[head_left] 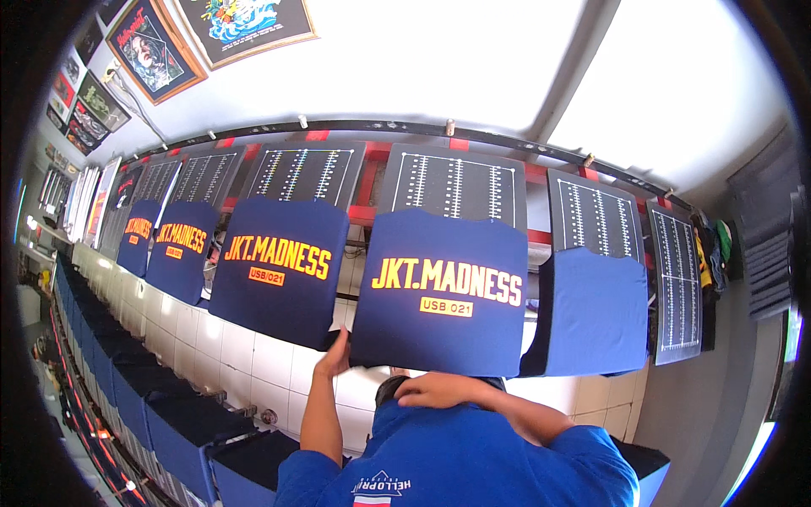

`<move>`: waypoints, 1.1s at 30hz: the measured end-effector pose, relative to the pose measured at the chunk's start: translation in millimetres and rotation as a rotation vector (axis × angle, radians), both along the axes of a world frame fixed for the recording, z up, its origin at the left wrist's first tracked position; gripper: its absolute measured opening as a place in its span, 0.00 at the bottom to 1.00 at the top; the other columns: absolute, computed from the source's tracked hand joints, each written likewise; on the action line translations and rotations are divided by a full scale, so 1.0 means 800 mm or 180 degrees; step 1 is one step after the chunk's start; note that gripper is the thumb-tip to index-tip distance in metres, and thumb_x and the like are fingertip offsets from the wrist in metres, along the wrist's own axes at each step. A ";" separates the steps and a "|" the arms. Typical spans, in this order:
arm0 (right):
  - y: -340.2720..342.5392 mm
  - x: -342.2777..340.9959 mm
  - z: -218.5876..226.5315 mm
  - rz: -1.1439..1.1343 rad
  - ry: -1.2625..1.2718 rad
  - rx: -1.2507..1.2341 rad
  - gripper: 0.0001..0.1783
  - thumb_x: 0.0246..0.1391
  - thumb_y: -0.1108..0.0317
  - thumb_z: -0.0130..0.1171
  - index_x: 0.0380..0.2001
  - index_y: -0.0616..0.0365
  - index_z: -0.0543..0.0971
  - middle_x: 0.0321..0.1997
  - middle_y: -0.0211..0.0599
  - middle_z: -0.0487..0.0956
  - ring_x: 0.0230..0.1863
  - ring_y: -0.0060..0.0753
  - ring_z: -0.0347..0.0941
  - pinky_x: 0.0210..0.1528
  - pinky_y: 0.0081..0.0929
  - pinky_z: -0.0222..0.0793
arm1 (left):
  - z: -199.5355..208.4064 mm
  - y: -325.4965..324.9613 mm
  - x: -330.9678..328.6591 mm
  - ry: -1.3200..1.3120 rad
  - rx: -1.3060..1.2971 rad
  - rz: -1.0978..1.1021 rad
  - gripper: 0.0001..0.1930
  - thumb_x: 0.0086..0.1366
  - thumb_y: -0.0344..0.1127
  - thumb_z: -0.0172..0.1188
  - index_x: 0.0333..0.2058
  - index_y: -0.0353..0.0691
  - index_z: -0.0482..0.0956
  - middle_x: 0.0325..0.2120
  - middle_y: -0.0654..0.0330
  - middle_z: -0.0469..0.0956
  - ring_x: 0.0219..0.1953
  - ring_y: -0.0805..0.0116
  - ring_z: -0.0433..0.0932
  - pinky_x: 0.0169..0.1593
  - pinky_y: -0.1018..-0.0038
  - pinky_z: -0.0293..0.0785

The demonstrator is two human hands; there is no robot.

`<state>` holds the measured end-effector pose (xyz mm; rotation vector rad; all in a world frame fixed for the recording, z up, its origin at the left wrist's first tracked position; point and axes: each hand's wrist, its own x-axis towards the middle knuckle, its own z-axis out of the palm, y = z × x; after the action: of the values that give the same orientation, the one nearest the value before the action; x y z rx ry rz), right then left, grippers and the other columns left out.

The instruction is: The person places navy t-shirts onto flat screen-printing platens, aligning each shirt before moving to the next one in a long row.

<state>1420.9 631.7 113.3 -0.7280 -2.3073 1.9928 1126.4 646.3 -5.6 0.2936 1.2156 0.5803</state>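
A navy T-shirt (435,338) with yellow-orange lettering is stretched over a black board in front of me. My left hand (335,355) is at its lower left corner, fingers pointing up along the edge and closed on the cloth, though some are hidden. Across my waist lies my right hand (431,389), its fingers pointing left, loosely apart and away from the shirt. To the left, another navy T-shirt (270,300) bears the same print, with several more farther along. Right of mine is a plain navy T-shirt (596,313).
Ruled black boards (456,182) stand in a row on a red and black rail (372,182). At the right end is a bare board (677,283). Behind me on the left runs another row of draped dark cloths (182,422). White tiles (245,359) cover the floor.
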 end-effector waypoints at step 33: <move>0.046 0.285 0.342 -0.6052 0.2499 0.0905 0.21 0.57 0.59 0.59 0.47 0.64 0.78 0.44 0.42 0.80 0.45 0.35 0.76 0.52 0.32 0.72 | 0.435 0.032 -0.021 0.3283 0.5617 -0.0833 0.19 0.42 0.19 0.51 0.37 0.30 0.80 0.31 0.47 0.81 0.35 0.48 0.81 0.42 0.64 0.77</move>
<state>1649.2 668.2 387.1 -1.0650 -0.5731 0.6696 1109.9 672.1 342.6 2.4207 1.2171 1.2142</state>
